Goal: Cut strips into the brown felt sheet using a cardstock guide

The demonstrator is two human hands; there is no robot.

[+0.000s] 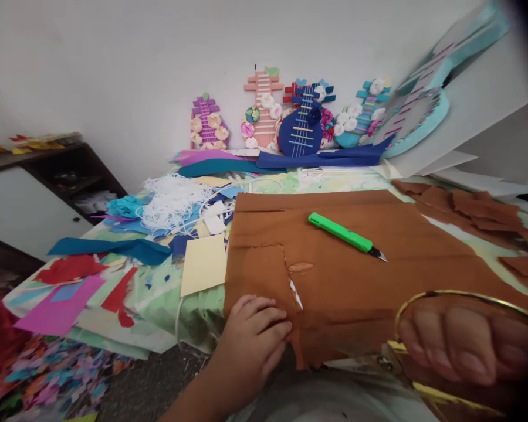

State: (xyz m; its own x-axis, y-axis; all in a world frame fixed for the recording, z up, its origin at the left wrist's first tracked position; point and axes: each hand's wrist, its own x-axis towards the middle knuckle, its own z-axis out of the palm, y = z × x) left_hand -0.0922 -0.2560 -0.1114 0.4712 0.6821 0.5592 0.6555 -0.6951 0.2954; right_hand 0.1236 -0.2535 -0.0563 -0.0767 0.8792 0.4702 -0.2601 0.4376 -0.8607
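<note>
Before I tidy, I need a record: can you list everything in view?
cabinet: 1, brown and white, left
table: 1, green cover, centre
fabric sheet: 1, brown, on table
utility knife: 1, green, on fabric sheet
scissors: 1, gold handles, lower right
fabric scraps: several, brown, right
cord tangle: 1, white, table's left
rectangular piece: 1, cream, beside fabric sheet
mixed scraps: many, red, magenta, teal, left
strips: several, blue, teal, purple, back
pipa-shaped models: at least five, mixed colours, back
larger pipa shape: 1, turquoise, upper right
flat sheets: several, white, right
loose scraps: many, multicoloured, lower left
left hand: 1, bare, fabric sheet's near edge
right hand: 1, bare, holding scissors
</note>
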